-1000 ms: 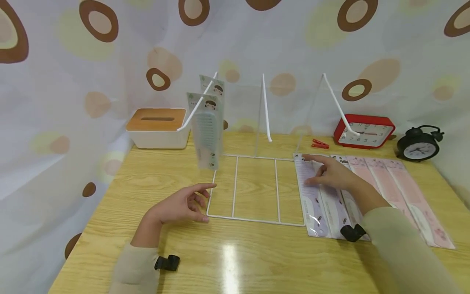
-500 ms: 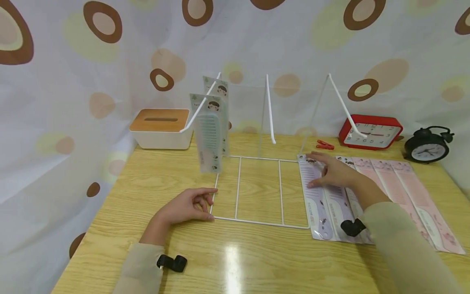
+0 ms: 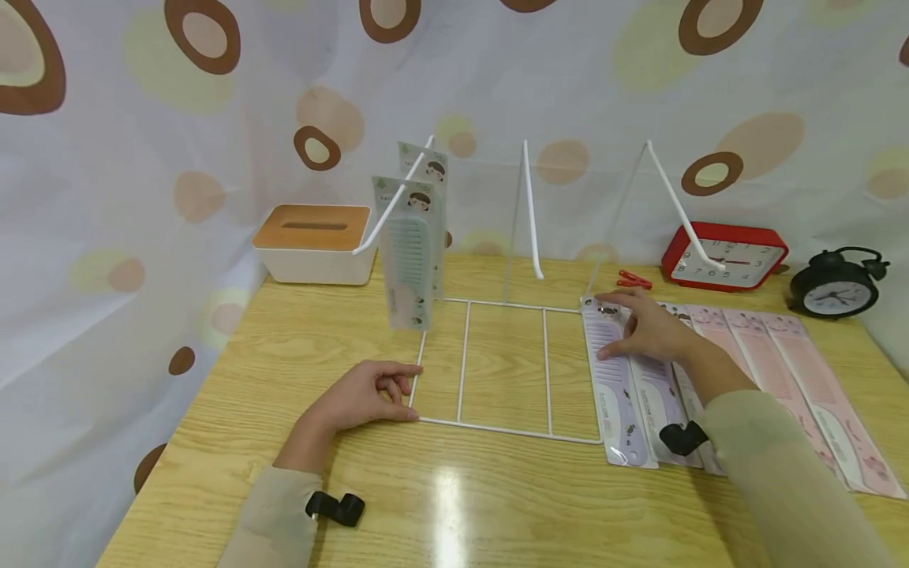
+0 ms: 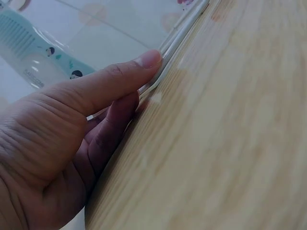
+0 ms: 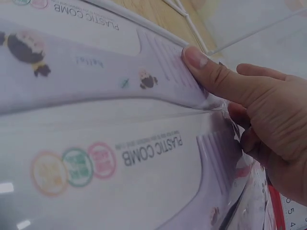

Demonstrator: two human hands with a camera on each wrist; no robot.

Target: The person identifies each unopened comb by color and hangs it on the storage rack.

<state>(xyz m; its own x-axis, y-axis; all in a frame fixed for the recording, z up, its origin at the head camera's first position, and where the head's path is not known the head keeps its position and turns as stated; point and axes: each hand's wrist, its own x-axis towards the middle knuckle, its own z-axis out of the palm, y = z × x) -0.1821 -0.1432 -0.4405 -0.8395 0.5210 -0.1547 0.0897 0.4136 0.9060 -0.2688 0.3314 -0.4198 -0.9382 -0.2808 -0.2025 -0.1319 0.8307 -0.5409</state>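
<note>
A white wire rack (image 3: 497,429) stands mid-table with three slanted arms. My left hand (image 3: 365,394) holds its front left corner, thumb against the wire in the left wrist view. Two packaged green combs (image 3: 408,260) hang on the rack's left arm. At the right, my right hand (image 3: 649,327) grips the upper part of the nearest packaged purple comb (image 3: 618,410). The right wrist view shows the thumb on its plastic and the other fingers curled near the crinkled edge. More packaged combs lie alongside, including a second purple one (image 3: 656,402) and pink ones (image 3: 817,394).
A white tissue box (image 3: 312,264) with a wooden lid stands back left. Behind the pink combs are a red clock (image 3: 731,256) and a black alarm clock (image 3: 834,288). A red clip (image 3: 634,280) lies near the rack's right arm. A patterned curtain backs the table.
My left hand has moved right onto the rack's corner. My right hand stays at the nearest purple comb, whose package has shifted slightly. The head view has swung a little left.
</note>
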